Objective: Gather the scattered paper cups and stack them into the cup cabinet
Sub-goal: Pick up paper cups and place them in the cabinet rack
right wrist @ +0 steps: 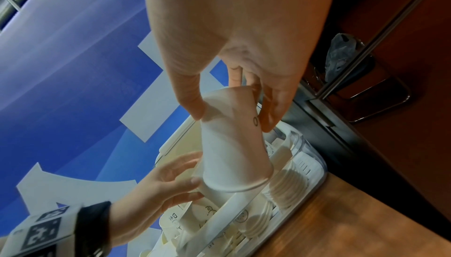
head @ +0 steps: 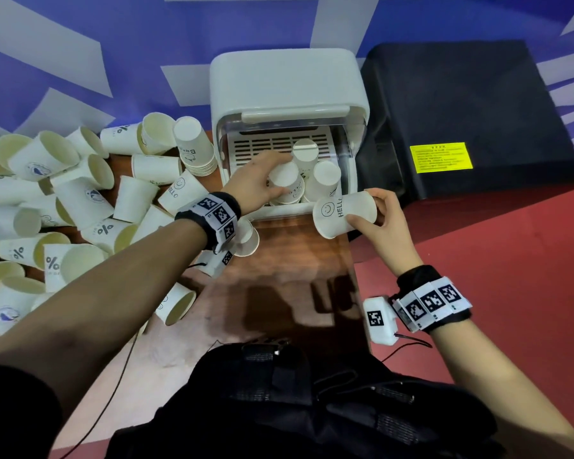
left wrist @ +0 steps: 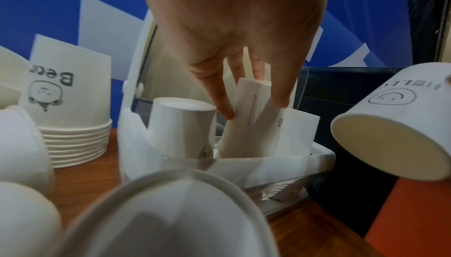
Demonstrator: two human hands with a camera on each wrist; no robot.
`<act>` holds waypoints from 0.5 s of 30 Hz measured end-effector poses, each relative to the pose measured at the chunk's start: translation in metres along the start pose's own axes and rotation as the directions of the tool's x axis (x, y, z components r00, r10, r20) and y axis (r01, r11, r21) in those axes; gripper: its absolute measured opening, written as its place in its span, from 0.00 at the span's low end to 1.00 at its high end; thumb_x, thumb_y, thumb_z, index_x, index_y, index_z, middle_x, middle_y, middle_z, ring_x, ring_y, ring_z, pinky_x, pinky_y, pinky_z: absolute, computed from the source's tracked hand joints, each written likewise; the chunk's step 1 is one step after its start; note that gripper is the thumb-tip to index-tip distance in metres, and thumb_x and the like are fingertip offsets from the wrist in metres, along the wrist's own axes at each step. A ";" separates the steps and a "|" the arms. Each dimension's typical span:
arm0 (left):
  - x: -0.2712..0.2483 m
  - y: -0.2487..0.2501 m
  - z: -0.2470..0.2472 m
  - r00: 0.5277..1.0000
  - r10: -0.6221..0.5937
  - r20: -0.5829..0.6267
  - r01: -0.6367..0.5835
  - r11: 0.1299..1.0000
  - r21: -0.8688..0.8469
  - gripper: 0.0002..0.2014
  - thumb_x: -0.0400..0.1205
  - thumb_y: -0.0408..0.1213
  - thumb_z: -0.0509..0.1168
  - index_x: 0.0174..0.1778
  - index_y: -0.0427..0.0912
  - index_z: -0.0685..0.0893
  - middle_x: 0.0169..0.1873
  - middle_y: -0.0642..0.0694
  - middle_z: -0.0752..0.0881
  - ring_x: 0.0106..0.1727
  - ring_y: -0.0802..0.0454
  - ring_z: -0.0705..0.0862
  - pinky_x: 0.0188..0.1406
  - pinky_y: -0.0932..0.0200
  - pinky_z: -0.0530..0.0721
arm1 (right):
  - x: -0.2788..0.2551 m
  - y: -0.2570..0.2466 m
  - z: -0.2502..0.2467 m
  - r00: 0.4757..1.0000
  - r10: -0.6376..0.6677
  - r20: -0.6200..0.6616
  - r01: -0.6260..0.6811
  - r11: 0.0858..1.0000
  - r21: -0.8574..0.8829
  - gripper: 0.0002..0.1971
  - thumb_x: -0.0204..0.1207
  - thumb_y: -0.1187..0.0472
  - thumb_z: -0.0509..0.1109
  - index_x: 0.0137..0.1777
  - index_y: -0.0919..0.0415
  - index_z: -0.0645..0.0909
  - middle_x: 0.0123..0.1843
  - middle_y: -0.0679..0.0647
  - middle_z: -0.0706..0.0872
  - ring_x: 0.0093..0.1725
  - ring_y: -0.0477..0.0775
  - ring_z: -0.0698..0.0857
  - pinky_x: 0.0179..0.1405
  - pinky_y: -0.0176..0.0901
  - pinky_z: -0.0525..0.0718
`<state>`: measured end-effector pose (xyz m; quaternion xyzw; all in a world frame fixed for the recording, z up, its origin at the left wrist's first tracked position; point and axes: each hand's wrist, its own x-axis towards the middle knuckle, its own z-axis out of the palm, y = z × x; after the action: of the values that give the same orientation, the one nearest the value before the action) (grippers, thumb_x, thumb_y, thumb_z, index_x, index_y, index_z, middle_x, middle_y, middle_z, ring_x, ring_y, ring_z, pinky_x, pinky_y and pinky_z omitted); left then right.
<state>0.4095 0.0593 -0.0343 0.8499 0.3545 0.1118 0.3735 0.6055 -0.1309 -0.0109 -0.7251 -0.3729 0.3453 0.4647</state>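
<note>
left hand [head: 257,180]: curled round the front-left stack [head: 287,185] inside the cup cabinet [head: 289,94], which is steadied upside down.
right hand [head: 380,215]: clamped on the hello cup [head: 343,213], held tilted just in front of the cabinet's open front, mouth turned down and to the left.
cup cabinet: set at the back edge of the counter [head: 279,266]; three inverted stacks are held inside.
loose cups [head: 80,200]: still scattered over the counter's left side.
step in hand: the hello cup is judged next for nesting.
advice: the cup should be turned fully mouth-down, centred over a stack and lowered lightly, the stack kept braced against tipping.
</note>
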 end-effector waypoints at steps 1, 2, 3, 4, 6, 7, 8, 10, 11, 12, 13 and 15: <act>0.002 0.002 0.002 0.999 -0.015 0.032 0.014 1.000 0.019 0.29 0.77 0.41 0.72 0.74 0.48 0.73 0.71 0.49 0.74 0.65 0.46 0.79 0.65 0.54 0.75 | 0.000 -0.001 -0.001 1.000 0.002 0.001 -0.002 1.000 0.001 0.24 0.66 0.60 0.77 0.61 0.55 0.73 0.63 0.52 0.80 0.64 0.48 0.79 0.61 0.37 0.77; 0.004 0.004 0.004 0.997 -0.033 0.068 0.029 0.998 0.060 0.29 0.77 0.43 0.72 0.74 0.49 0.72 0.71 0.49 0.74 0.64 0.46 0.78 0.63 0.55 0.74 | 0.000 -0.001 -0.001 1.000 0.005 0.000 -0.005 1.000 0.002 0.24 0.65 0.58 0.76 0.61 0.54 0.73 0.63 0.52 0.80 0.65 0.49 0.79 0.62 0.38 0.77; 0.005 0.006 0.006 0.993 -0.053 0.102 0.041 0.992 0.118 0.30 0.77 0.44 0.72 0.75 0.49 0.71 0.71 0.48 0.73 0.65 0.46 0.77 0.63 0.54 0.74 | 0.000 -0.003 -0.001 1.000 0.007 -0.003 -0.007 1.000 0.003 0.25 0.65 0.57 0.76 0.61 0.53 0.73 0.63 0.52 0.81 0.65 0.49 0.79 0.62 0.39 0.78; 0.007 0.005 0.007 0.989 -0.073 0.126 0.051 0.984 0.169 0.31 0.77 0.46 0.71 0.76 0.50 0.70 0.71 0.47 0.72 0.67 0.46 0.76 0.64 0.52 0.74 | 0.000 -0.003 -0.002 1.000 0.009 -0.010 -0.009 1.000 0.006 0.24 0.66 0.57 0.76 0.61 0.52 0.73 0.62 0.51 0.81 0.65 0.49 0.80 0.62 0.41 0.78; 0.011 0.002 0.008 0.982 -0.106 0.156 0.074 0.976 0.203 0.31 0.78 0.46 0.70 0.77 0.49 0.69 0.73 0.46 0.71 0.71 0.45 0.73 0.68 0.50 0.73 | 0.002 -0.006 -0.002 1.000 0.002 -0.025 -0.002 1.000 0.008 0.24 0.68 0.58 0.78 0.62 0.51 0.73 0.62 0.49 0.81 0.64 0.49 0.80 0.62 0.42 0.79; 0.012 -0.001 0.008 0.979 -0.116 0.165 0.083 0.977 0.198 0.31 0.79 0.46 0.69 0.78 0.49 0.68 0.74 0.44 0.71 0.73 0.45 0.72 0.70 0.50 0.71 | 0.003 -0.007 -0.002 1.000 -0.004 -0.031 0.005 1.000 0.012 0.24 0.69 0.60 0.78 0.63 0.51 0.73 0.61 0.49 0.81 0.64 0.49 0.80 0.63 0.43 0.80; 0.012 -0.002 0.008 0.978 -0.125 0.167 0.092 0.977 0.191 0.31 0.80 0.46 0.69 0.78 0.48 0.67 0.75 0.43 0.71 0.73 0.44 0.71 0.71 0.50 0.70 | 0.004 -0.008 -0.001 0.999 -0.012 -0.034 0.013 1.000 0.021 0.24 0.70 0.60 0.78 0.63 0.52 0.73 0.61 0.50 0.82 0.64 0.49 0.81 0.62 0.43 0.80; 0.012 -0.005 0.008 0.976 -0.137 0.169 0.109 0.980 0.167 0.31 0.80 0.45 0.68 0.79 0.48 0.67 0.74 0.41 0.72 0.73 0.43 0.71 0.71 0.51 0.69 | 0.007 -0.011 0.003 0.999 -0.023 -0.027 0.024 0.999 0.032 0.26 0.68 0.57 0.78 0.64 0.53 0.73 0.62 0.51 0.82 0.64 0.49 0.81 0.62 0.42 0.80; 0.012 -0.005 0.009 0.976 -0.137 0.168 0.112 0.982 0.150 0.31 0.80 0.45 0.68 0.79 0.48 0.66 0.74 0.40 0.73 0.72 0.43 0.72 0.70 0.51 0.70 | 0.009 -0.013 0.006 1.000 -0.027 -0.015 0.027 0.999 0.024 0.26 0.67 0.55 0.78 0.64 0.51 0.73 0.62 0.51 0.82 0.64 0.50 0.81 0.62 0.42 0.80; 0.011 -0.005 0.011 0.975 -0.141 0.174 0.118 0.984 0.137 0.32 0.80 0.45 0.69 0.79 0.48 0.66 0.73 0.40 0.73 0.70 0.43 0.74 0.70 0.50 0.71 | 0.010 -0.015 0.010 0.999 -0.033 0.002 0.033 0.999 0.009 0.26 0.66 0.53 0.78 0.63 0.49 0.73 0.61 0.49 0.82 0.64 0.50 0.81 0.63 0.44 0.80; 0.010 -0.006 0.012 0.973 -0.141 0.183 0.120 0.985 0.121 0.32 0.79 0.45 0.69 0.79 0.48 0.66 0.72 0.41 0.75 0.68 0.43 0.76 0.69 0.49 0.73 | 0.011 -0.017 0.014 0.999 -0.041 0.020 0.041 0.999 -0.005 0.25 0.66 0.53 0.78 0.62 0.46 0.73 0.61 0.47 0.82 0.64 0.50 0.81 0.64 0.46 0.79; 0.007 -0.006 0.013 0.972 -0.139 0.192 0.128 0.990 0.066 0.34 0.77 0.42 0.71 0.78 0.49 0.67 0.68 0.42 0.79 0.63 0.45 0.80 0.64 0.46 0.78 | 0.014 -0.022 0.022 0.997 -0.061 0.047 0.062 0.998 -0.019 0.24 0.69 0.58 0.78 0.61 0.44 0.73 0.60 0.42 0.81 0.63 0.49 0.81 0.62 0.43 0.79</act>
<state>0.4174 0.0594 -0.0482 0.8407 0.3751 -0.0074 0.3904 0.5889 -0.1035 0.0001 -0.7097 -0.4095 0.3438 0.4588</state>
